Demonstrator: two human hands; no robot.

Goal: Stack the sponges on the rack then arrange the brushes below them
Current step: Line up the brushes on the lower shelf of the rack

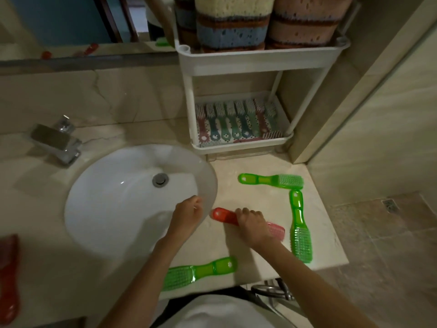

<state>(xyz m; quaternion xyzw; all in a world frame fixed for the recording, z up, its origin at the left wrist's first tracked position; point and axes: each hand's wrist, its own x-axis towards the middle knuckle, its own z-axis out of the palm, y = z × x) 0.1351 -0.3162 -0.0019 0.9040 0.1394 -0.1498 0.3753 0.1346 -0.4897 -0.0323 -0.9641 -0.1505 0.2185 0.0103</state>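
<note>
Red brush [224, 215] lies flat on the counter [236, 254]. The right hand [254, 227] grips it across the middle, fingers curled over the handle. The handle end points to 10 o'clock and the bristle head shows at 4 o'clock of the hand.

At 9 o'clock of the right hand, apart from it, the left hand [186, 214] hangs over the rim of the sink [94, 209]. Its fingers are loosely curled and nothing is seen in them.

Loose on the counter around the right hand:
- first green brush [272, 181] at 1 o'clock, lying crosswise;
- second green brush [299, 227] at 3 o'clock, just beside the red head, bristles toward the counter's front edge;
- third green brush [201, 271] at 7 o'clock, near the front edge.

Well beyond, at 12 o'clock, stands the white rack [255, 61]. The sponges [233, 27] are stacked on its top shelf. A row of brushes [234, 121] lies side by side in the lower tray [243, 144], bristle heads away from the person.

At 9 o'clock, far left, a second red brush [8, 275] is partly cut off by the frame. The tap [56, 142] stands at 10 o'clock.
</note>
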